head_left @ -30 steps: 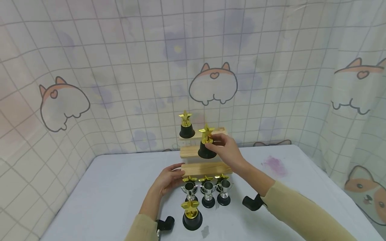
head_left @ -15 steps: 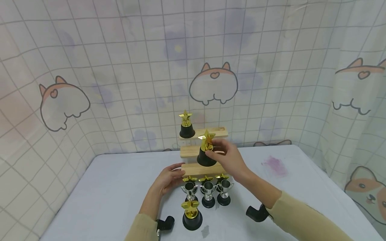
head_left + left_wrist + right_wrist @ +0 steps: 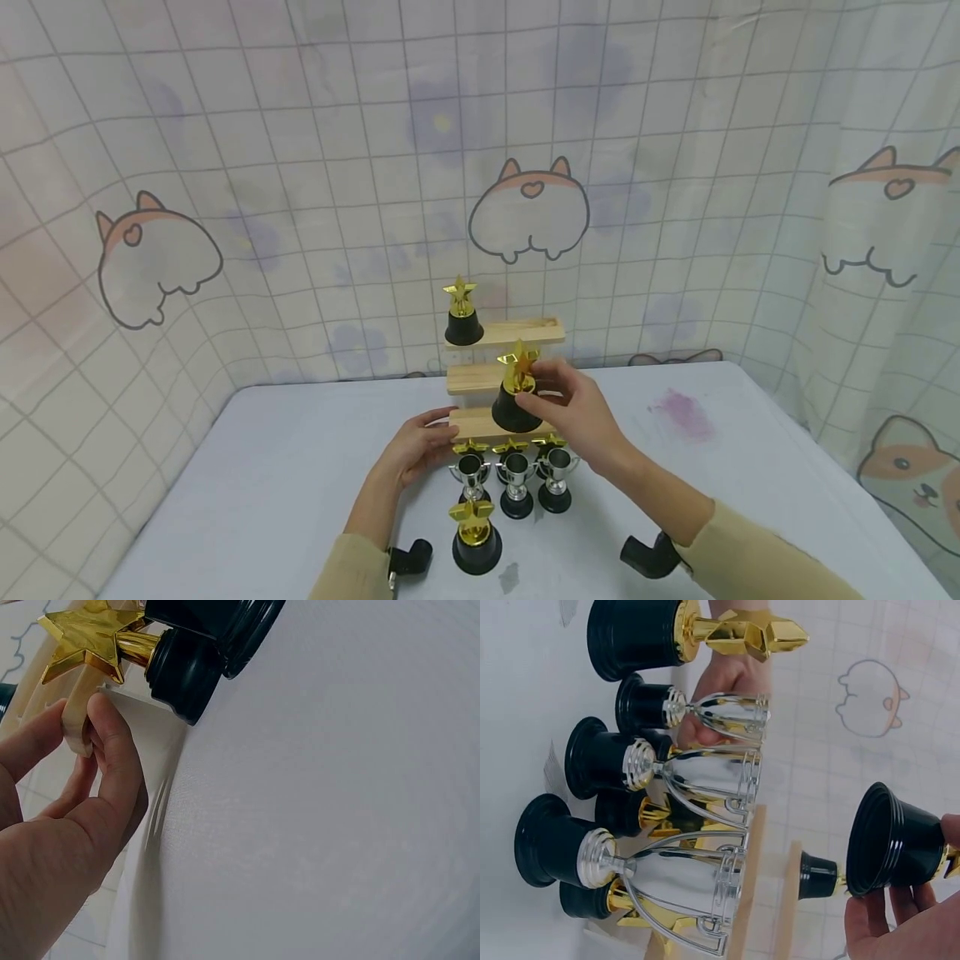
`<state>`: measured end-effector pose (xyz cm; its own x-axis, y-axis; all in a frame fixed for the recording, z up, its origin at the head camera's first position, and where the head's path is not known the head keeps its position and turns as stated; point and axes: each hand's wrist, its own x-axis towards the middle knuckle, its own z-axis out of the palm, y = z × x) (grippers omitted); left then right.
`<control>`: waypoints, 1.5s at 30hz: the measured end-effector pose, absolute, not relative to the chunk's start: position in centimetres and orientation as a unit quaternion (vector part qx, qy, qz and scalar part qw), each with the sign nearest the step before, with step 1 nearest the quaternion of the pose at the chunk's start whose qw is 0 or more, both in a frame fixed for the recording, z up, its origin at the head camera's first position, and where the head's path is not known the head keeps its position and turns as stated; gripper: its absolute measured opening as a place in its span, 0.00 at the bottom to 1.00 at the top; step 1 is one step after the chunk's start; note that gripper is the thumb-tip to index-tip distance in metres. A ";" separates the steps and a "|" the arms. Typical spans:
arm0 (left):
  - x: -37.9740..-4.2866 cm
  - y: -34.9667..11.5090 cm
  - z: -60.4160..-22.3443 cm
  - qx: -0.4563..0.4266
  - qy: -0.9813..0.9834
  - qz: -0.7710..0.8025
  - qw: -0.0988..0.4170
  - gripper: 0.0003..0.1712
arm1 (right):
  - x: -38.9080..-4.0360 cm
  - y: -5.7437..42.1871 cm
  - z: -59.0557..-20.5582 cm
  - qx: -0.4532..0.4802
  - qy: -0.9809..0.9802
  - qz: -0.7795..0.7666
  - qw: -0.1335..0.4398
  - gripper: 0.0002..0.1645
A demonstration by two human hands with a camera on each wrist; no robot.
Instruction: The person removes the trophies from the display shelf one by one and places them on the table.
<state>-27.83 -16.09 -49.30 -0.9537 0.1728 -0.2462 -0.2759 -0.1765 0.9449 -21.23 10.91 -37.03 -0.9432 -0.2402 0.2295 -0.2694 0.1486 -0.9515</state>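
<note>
My right hand holds a gold star trophy upright by its stem and black base. In the head view this trophy overlaps the lowest board of a stepped wooden shelf. The hollow underside of its black base shows in the right wrist view. My left hand pinches the left end of that lowest board, thumb and fingers on either side of the wood. Another star trophy stands at the left of the top board, whose right part is bare.
Three silver cup trophies stand in a row before the shelf, with gold star trophies partly hidden behind them. Closer to me stands another star trophy on the white table. A patterned curtain hangs behind.
My right hand has lowered the star trophy from around the middle board to in front of the lowest board. The left hand keeps its place on the board's end.
</note>
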 end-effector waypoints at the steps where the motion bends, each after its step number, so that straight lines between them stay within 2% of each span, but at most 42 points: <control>1: -27.8 -16.1 -49.3 -0.041 0.624 0.767 0.146 0.34 | -21.1 11.0 -37.1 0.169 -0.758 0.631 0.013 0.28; 45: -27.8 -15.9 -49.4 -0.039 0.635 0.759 0.140 0.34 | -14.2 12.7 -40.4 0.122 -0.758 0.641 0.016 0.22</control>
